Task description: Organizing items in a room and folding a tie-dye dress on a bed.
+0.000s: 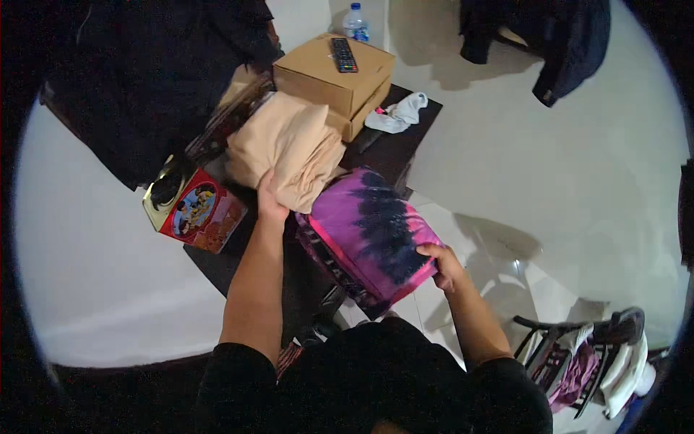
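My left hand (273, 202) grips the near edge of a folded beige cloth (282, 135), its thumb on top and its other fingers hidden. In my right hand (443, 266) is the right end of a folded tie-dye cloth (374, 228) in purple, black and pink, the thumb lying over it. The tie-dye cloth slants down in front of me, its upper left side touching or overlapped by the beige cloth. A dark table (217, 269) lies beneath; whether the beige cloth rests on it I cannot tell.
A red tin (209, 211) stands left. Behind are a cardboard box (325, 76) bearing a remote control (345, 55), a water bottle (355, 24) and a white cloth (398, 114). Dark garments (146, 81) hang at upper left. A rack (577, 352) with clothes stands lower right.
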Tool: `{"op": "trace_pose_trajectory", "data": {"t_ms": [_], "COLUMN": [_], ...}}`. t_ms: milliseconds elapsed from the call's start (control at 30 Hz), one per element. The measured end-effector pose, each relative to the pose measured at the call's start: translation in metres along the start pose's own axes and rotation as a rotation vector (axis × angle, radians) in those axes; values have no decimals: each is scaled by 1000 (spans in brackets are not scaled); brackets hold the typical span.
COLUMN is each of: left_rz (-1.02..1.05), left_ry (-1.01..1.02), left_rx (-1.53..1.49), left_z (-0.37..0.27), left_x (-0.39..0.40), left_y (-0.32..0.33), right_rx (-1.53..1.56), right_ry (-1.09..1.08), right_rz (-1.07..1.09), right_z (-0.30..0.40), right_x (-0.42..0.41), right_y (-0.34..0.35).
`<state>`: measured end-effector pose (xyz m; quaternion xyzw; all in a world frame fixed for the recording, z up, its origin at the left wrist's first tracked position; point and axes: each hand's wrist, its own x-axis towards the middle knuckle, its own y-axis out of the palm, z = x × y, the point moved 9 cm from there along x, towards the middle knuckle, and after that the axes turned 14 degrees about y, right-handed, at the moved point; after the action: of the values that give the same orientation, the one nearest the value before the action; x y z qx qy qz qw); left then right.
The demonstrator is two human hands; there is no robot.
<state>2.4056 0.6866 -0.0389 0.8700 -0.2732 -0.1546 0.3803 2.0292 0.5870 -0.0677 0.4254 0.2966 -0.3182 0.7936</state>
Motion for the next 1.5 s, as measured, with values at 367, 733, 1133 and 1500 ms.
{"op": "trace_pose_trajectory", "data": {"t_ms": [367,733,1133,1500], "left_rz": [-113,651,853,1129], "left_ry": [-103,-1399,-1895,-2166], "left_rx": [561,-94,-107,517], "left_z": [86,292,393,507], "left_x": [-167,-490,-749,-904], "left_y": [1,157,255,266], "right_rx": [567,988,1046,1307], "right_ry": [-172,-317,-718,-1010], "right_rz": [-99,-390,-1040,-1246], "right_z": [-84,-184,-330,-395], "right_x": [-99,-253,-498,-601], "right_y": [-65,-166,-282,-380]}}
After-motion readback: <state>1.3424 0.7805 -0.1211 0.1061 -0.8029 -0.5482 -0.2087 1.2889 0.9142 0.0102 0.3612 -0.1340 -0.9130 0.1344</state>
